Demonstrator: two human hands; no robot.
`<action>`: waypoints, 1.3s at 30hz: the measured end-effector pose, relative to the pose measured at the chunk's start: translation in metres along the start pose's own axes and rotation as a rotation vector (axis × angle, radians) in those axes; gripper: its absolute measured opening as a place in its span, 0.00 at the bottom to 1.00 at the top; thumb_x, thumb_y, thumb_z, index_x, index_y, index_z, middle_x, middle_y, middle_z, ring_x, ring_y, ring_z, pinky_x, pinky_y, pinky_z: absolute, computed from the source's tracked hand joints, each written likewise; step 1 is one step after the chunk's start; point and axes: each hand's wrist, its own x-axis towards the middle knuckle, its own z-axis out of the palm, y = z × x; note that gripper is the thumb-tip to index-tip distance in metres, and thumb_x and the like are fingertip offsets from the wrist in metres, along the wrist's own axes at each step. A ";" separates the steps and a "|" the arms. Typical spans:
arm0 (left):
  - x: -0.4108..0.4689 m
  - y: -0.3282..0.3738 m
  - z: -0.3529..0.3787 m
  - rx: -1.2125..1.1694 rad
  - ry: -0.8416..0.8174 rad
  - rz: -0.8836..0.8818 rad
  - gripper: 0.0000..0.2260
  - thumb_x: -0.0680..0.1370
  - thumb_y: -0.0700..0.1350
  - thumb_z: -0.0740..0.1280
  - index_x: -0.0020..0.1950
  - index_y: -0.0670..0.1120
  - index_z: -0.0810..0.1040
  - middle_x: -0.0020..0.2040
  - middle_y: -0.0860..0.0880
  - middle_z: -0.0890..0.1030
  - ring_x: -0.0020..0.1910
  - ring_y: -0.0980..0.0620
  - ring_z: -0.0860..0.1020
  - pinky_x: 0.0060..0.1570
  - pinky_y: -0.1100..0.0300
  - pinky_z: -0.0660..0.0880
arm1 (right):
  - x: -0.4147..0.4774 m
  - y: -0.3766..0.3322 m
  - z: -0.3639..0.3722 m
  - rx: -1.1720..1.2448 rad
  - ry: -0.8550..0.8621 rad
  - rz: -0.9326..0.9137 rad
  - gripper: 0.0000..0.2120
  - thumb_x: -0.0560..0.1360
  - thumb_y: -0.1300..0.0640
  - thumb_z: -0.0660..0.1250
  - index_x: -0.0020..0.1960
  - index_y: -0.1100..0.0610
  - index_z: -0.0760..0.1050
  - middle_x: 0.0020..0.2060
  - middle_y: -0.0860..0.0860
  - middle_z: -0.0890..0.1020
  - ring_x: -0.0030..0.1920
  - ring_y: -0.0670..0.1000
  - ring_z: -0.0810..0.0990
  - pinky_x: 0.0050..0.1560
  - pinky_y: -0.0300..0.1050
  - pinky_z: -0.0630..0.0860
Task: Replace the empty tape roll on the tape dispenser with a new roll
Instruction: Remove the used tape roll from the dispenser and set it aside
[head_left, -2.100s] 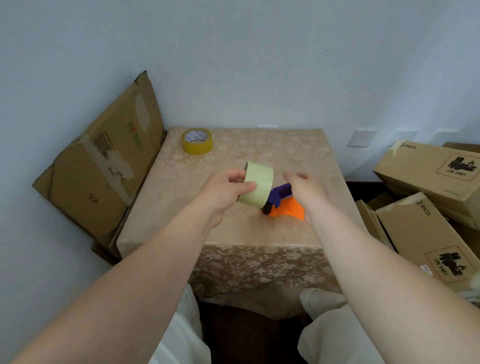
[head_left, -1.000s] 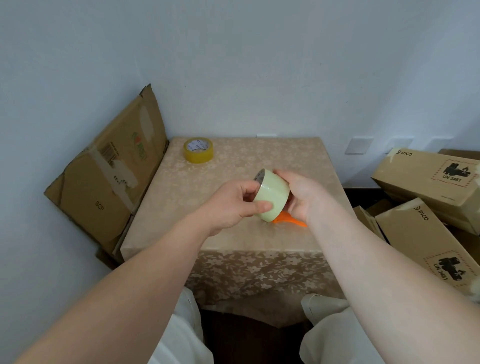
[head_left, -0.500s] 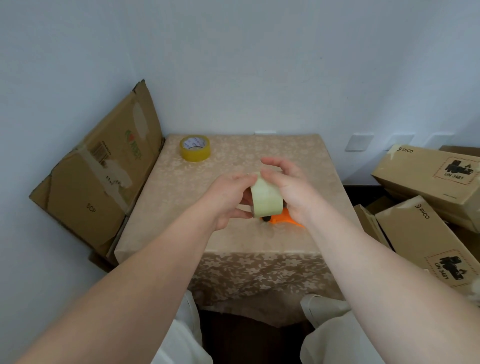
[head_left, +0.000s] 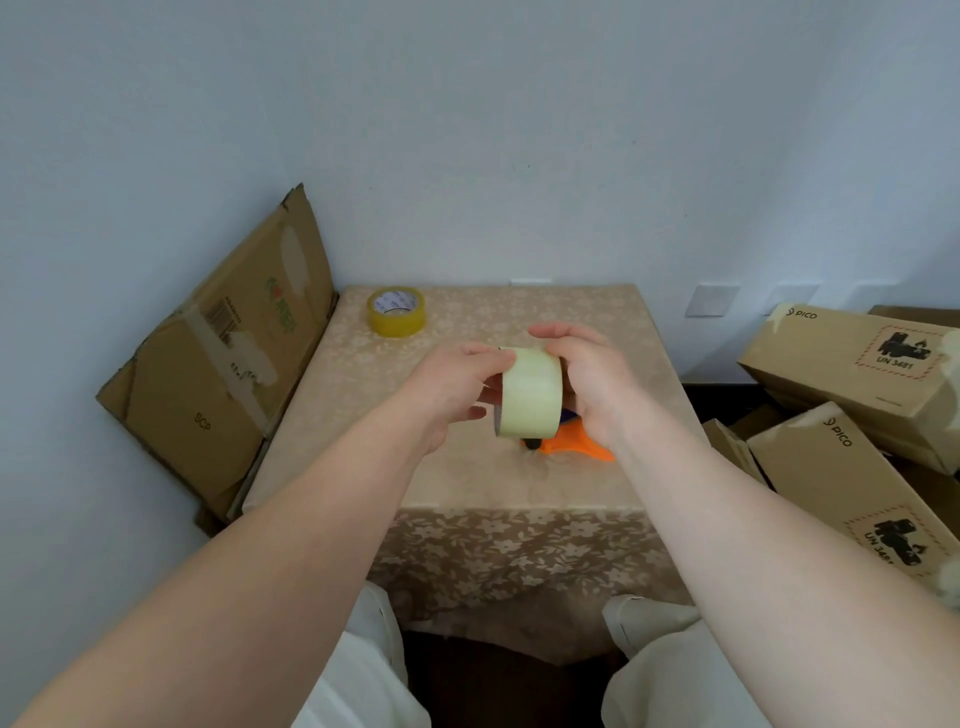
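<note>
A pale yellow-green tape roll (head_left: 530, 392) is held upright above the table between both hands. My left hand (head_left: 452, 387) grips its left face and top edge. My right hand (head_left: 589, 382) cups its right side, fingers arched over the top. Below and behind the roll lies the orange tape dispenser (head_left: 574, 444) with a purple part, mostly hidden by the roll and my right hand. A darker yellow tape roll (head_left: 396, 312) lies flat at the table's far left corner.
The small table (head_left: 467, 483) carries a beige floral cloth. A flattened cardboard box (head_left: 223, 358) leans against the wall on the left. Stacked brown cartons (head_left: 857, 410) stand close on the right. My knees show under the table's front edge.
My right hand went from beside the dispenser to the pale roll and now holds it along with my left hand. The roll has turned slightly and stayed above the dispenser.
</note>
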 end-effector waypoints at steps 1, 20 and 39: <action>0.000 0.002 0.000 -0.011 -0.019 0.008 0.05 0.77 0.46 0.65 0.47 0.45 0.78 0.40 0.48 0.80 0.40 0.50 0.77 0.53 0.50 0.75 | 0.000 -0.002 -0.001 0.011 0.002 -0.011 0.11 0.76 0.63 0.60 0.47 0.51 0.79 0.40 0.53 0.80 0.39 0.53 0.78 0.40 0.48 0.77; 0.123 -0.011 0.020 0.162 0.125 -0.073 0.07 0.76 0.39 0.64 0.52 0.47 0.76 0.48 0.49 0.78 0.45 0.52 0.75 0.36 0.62 0.67 | 0.111 0.020 -0.024 -0.467 0.101 -0.054 0.07 0.75 0.56 0.64 0.38 0.52 0.73 0.36 0.47 0.75 0.36 0.49 0.72 0.35 0.43 0.68; 0.279 -0.013 0.042 0.579 0.070 0.072 0.08 0.74 0.41 0.65 0.50 0.47 0.81 0.42 0.48 0.77 0.43 0.50 0.75 0.42 0.61 0.69 | 0.284 0.027 -0.101 -1.114 0.440 -0.180 0.11 0.75 0.62 0.57 0.49 0.60 0.79 0.51 0.60 0.82 0.53 0.61 0.77 0.42 0.43 0.64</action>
